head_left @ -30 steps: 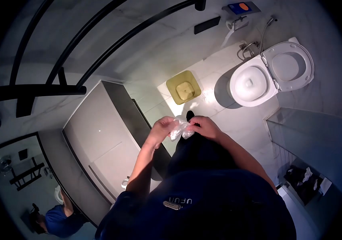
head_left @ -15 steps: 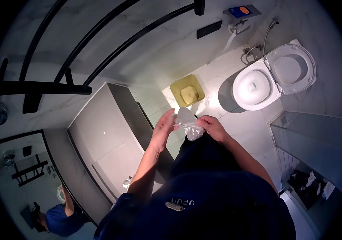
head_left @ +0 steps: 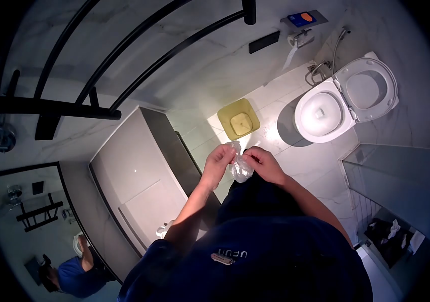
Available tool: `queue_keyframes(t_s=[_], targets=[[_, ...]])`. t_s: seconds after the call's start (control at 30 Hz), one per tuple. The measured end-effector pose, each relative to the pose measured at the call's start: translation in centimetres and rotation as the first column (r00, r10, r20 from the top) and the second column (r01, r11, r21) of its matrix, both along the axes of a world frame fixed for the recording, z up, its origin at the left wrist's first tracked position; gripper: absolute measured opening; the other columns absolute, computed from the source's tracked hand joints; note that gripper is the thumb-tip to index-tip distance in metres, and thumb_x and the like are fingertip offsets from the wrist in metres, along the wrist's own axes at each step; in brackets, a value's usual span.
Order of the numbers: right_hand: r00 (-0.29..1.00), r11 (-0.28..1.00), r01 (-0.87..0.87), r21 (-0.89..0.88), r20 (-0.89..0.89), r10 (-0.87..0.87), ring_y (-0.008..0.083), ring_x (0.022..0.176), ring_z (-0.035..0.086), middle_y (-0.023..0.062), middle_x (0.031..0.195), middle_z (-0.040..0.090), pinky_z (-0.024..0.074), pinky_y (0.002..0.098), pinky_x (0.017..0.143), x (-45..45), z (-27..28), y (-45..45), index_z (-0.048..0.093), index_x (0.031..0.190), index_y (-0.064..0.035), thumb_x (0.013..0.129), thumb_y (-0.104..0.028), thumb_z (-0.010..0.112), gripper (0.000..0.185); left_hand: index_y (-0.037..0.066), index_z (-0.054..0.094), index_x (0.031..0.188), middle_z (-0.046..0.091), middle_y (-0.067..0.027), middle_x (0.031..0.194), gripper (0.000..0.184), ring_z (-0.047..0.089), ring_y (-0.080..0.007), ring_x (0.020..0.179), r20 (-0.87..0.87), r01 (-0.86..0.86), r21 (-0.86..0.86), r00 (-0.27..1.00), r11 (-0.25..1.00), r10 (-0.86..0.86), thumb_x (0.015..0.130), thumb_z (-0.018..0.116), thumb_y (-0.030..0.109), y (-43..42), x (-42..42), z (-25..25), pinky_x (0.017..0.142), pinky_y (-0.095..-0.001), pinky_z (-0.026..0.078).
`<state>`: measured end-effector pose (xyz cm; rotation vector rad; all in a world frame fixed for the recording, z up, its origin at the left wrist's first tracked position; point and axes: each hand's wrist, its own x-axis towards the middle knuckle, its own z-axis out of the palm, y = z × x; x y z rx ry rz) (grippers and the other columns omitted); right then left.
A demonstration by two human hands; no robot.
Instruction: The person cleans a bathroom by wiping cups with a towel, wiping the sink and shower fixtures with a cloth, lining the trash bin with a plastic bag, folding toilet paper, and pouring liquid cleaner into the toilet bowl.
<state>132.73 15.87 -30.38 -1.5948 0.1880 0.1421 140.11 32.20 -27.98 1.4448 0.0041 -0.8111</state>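
Note:
A crumpled clear plastic bag hangs between my hands in front of my body. My left hand grips its upper left part with bent fingers. On the other side, my right hand pinches the bag between thumb and fingers. Beyond the hands, a yellow-green waste bin stands on the floor, its inside visible and unlined. Folds of the bag hide parts of the fingertips.
A toilet with its lid raised is at the right. Black rail bars cross the upper left. A grey cabinet lies left of my arms, with a mirror beyond. A toilet roll hangs on the far wall.
My left hand has moved right and closed on the bag, which is now more bunched. The hands are nearer each other. The view has shifted slightly.

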Motion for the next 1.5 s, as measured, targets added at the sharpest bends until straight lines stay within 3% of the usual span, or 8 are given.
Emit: queue_keyframes(t_s=[0.23,0.47,0.77,1.1,1.23,1.3,1.37,1.5], targets=[[0.912,0.904,0.401,0.147,-0.157,-0.379,0.0089,0.067,0.047,0.0017,0.073,0.051,0.0416,0.0248,0.065,0.1,-3.0,-0.9,0.051,0.087,-0.0004,0.093,-0.015,0.043,0.017,0.007,0.054,0.092,0.055,0.0001,0.084,0.013,0.052,-0.0097,0.076,0.041,-0.213,-0.041,0.976,0.976,0.214,0.092,0.051,0.019,0.8,-0.5,-1.4,0.072,-0.0236,0.043],[0.978,0.855,0.156,0.495,-0.201,-0.062,0.0088,0.084,0.055,0.0019,0.091,0.059,0.0437,0.0223,0.077,-0.1,-1.1,-0.1,0.053,0.098,-0.0025,0.086,-0.003,0.056,0.012,0.003,0.054,0.106,0.056,-0.0015,0.083,0.027,0.051,-0.0083,0.072,0.198,-0.087,0.140,0.978,0.986,0.058,0.086,0.061,0.020,-2.1,-2.8,-0.9,0.065,-0.0211,0.043],[0.963,0.917,0.106,0.384,-0.268,0.001,0.0088,0.083,0.055,0.0033,0.090,0.060,0.0435,0.0238,0.075,0.3,1.4,-0.2,0.056,0.107,0.0004,0.088,-0.014,0.056,0.024,0.000,0.057,0.090,0.060,-0.0031,0.077,0.018,0.054,-0.0079,0.067,0.113,-0.070,0.094,0.992,0.993,0.059,0.089,0.058,0.018,-1.3,-2.6,-1.3,0.062,-0.0228,0.045],[0.814,0.630,0.540,0.558,-0.538,-0.222,0.0122,0.076,0.057,0.0026,0.082,0.058,0.0473,0.0270,0.077,0.7,0.2,-1.1,0.057,0.094,-0.0057,0.089,-0.021,0.056,0.016,0.004,0.058,0.099,0.061,-0.0005,0.091,0.015,0.053,-0.0082,0.086,0.023,-0.270,0.022,0.963,0.963,0.270,0.092,0.052,0.015,-0.5,-2.0,-1.6,0.082,-0.0257,0.041],[0.739,0.560,0.666,0.494,-0.541,-0.402,0.0115,0.066,0.053,0.0006,0.072,0.052,0.0479,0.0266,0.069,1.2,0.1,-1.6,0.055,0.092,-0.0082,0.090,-0.021,0.054,0.013,0.007,0.054,0.107,0.062,-0.0026,0.095,0.019,0.057,-0.0141,0.092,-0.268,-0.585,-0.188,0.803,0.789,0.532,0.093,0.049,0.019,0.7,-0.7,-2.5,0.086,-0.0307,0.044],[0.725,0.511,0.688,0.515,-0.477,-0.496,0.0104,0.060,0.049,-0.0005,0.066,0.048,0.0462,0.0259,0.062,0.9,-0.8,-2.4,0.053,0.089,-0.0091,0.091,-0.020,0.052,0.011,0.008,0.053,0.105,0.062,-0.0049,0.097,0.019,0.060,-0.0178,0.088,-0.396,-0.687,-0.122,0.695,0.716,0.600,0.094,0.045,0.022,2.9,0.3,-3.9,0.075,-0.0333,0.052],[0.726,0.460,0.659,0.595,-0.340,-0.598,0.0096,0.054,0.046,-0.0016,0.061,0.044,0.0431,0.0253,0.055,0.2,-2.7,-3.6,0.051,0.085,-0.0100,0.091,-0.019,0.051,0.011,0.012,0.053,0.095,0.061,-0.0006,0.088,0.012,0.059,-0.0133,0.075,-0.438,-0.832,-0.054,0.516,0.552,0.736,0.093,0.047,0.022,4.2,1.2,-5.4,0.056,-0.0265,0.049],[0.512,0.340,0.815,0.469,-0.308,-0.802,0.0061,0.047,0.036,-0.0036,0.058,0.040,0.0300,0.0210,0.043,1.0,-1.0,-6.9,0.045,0.077,-0.0120,0.093,-0.021,0.050,0.019,0.011,0.050,0.090,0.059,-0.0016,0.086,0.013,0.058,-0.0170,0.077,-0.267,-0.920,-0.038,0.386,0.390,0.883,0.093,0.047,0.023,7.4,1.9,-8.3,0.070,-0.0335,0.051]])
